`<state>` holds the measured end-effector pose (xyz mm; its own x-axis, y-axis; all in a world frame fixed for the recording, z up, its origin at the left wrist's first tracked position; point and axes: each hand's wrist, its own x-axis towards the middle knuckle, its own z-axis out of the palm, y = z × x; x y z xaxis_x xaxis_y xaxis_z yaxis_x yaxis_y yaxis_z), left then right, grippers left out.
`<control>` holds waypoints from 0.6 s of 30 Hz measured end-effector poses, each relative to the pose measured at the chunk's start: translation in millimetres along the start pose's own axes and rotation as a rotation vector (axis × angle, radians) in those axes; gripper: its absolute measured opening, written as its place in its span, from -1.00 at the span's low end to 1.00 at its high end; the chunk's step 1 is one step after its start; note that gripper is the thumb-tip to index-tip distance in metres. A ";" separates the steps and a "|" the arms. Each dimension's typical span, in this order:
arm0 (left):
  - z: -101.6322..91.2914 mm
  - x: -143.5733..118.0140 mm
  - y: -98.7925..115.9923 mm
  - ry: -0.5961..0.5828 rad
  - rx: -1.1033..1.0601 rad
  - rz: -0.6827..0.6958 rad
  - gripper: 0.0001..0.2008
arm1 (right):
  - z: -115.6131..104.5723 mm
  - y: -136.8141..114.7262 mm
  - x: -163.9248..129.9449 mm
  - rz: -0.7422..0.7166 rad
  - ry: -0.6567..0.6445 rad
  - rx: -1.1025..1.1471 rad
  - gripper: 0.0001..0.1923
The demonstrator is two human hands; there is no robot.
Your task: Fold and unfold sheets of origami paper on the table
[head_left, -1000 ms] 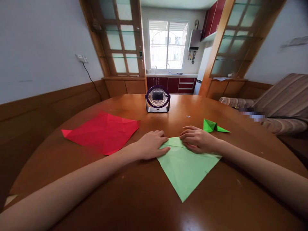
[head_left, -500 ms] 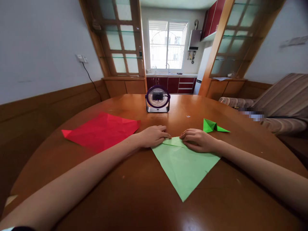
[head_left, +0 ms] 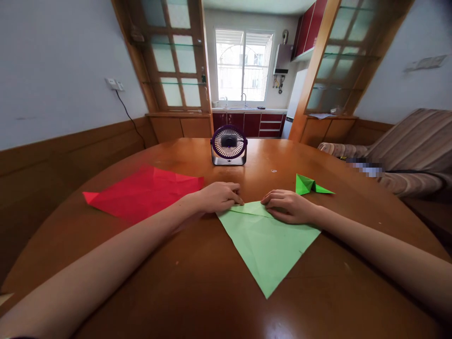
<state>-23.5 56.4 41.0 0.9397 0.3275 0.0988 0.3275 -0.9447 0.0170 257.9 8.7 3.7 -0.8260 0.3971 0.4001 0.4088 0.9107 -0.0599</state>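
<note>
A light green sheet of paper (head_left: 270,245) lies on the table in front of me, one corner pointing towards me. Its far edge has a narrow folded strip (head_left: 251,208). My left hand (head_left: 221,197) is at the left end of that fold, fingers bent and close together, fingertips pressing on the paper. On the right part of the fold rests my right hand (head_left: 287,206), its fingers curled side by side and pressing the paper down. Its palm hides part of the strip. Between the two hands a stretch of the folded edge shows.
A creased red sheet of paper (head_left: 151,190) lies left, partly behind my left forearm. To the right is a small folded bright green paper piece (head_left: 309,184). A purple fan (head_left: 229,145) stands at the back of the wooden table (head_left: 197,292). A striped armchair (head_left: 406,141) is at right.
My left hand has slid a little left along the fold, widening the gap between my hands. My right hand stays at nearly the same place on the paper. The view has shifted slightly.
</note>
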 end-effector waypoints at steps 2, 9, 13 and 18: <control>-1.6 -3.3 -1.0 -0.009 -0.012 -0.003 -0.59 | 0.1 -0.1 0.1 0.003 0.001 0.000 -0.83; -3.2 -20.9 -3.2 -0.007 -0.031 -0.051 -0.58 | -1.1 -1.7 0.5 0.003 0.002 0.005 -0.83; -2.8 -31.6 -4.4 0.010 -0.041 -0.063 -0.59 | -1.0 -1.7 0.2 0.010 0.000 0.009 -0.83; -4.1 -42.7 -5.6 0.028 -0.033 -0.071 -0.59 | -0.8 -1.7 -0.1 0.013 0.001 0.017 -0.84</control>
<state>-65.8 47.6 40.8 0.9107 0.3940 0.1240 0.3897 -0.9191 0.0581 257.6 7.0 4.4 -0.8203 0.4088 0.4000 0.4130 0.9072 -0.0802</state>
